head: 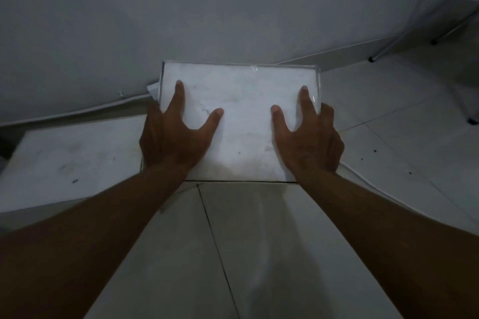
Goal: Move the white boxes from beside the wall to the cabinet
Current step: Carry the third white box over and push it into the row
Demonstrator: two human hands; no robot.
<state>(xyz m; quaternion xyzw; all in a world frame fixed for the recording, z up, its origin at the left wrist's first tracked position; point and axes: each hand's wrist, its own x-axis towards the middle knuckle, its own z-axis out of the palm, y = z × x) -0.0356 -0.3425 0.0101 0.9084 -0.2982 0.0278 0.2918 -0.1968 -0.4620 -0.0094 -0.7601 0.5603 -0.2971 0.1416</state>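
A white box (243,122) with scuffed top and taped edges sits in the middle of the view, close to the grey wall. My left hand (171,134) grips its left side, thumb and forefinger spread on the top, other fingers wrapped down the edge. My right hand (311,137) holds the right side the same way. A second, larger white box (77,160) lies on the floor to the left, touching or nearly touching the first. The cabinet is not in view.
The grey wall (233,8) runs across the back. Pale floor tiles (259,241) fill the foreground. Thin metal legs with dark feet (373,58) stand at the upper right. A scrap of white paper (153,89) pokes out behind the held box.
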